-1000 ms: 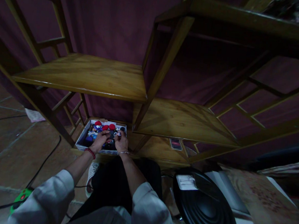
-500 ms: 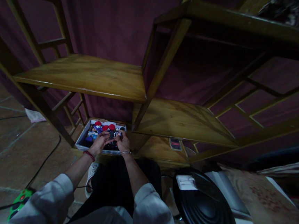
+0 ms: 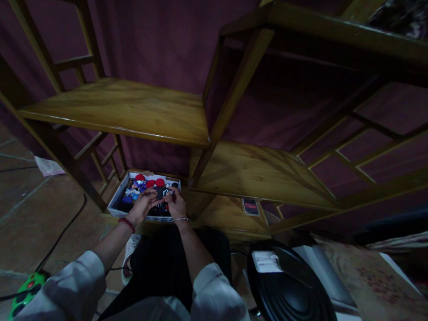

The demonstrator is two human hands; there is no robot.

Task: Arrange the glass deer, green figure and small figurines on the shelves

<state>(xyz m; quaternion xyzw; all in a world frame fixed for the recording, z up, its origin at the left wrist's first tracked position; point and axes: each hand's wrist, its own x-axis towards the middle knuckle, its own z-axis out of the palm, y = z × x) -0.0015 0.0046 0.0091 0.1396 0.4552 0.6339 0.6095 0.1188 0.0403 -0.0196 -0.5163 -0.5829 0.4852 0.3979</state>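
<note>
Several tiers of glossy yellow-brown wooden shelving (image 3: pixel 128 108) fill this dim room, dark purple backing (image 3: pixel 165 36) behind, brown tiled floor (image 3: pixel 25 219) at left. Down right, a round, ridged black disc (image 3: pixel 295 302)! On the shelving's bottom level, an open white box (image 3: pixel 118 192) holds jumbled red, blue and white pieces (image 3: pixel 159 181). Over it, left hand (image 3: pixel 144 206) and right hand (image 3: pixel 176 206), close together, fingers bent at a small dark piece (image 3: pixel 159 193); whether either grips it, one cannot tell.

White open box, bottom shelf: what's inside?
Round red items and small blue-and-white pieces show. The left hand and right hand cover part; anything beneath the top layer is hidden.
</note>
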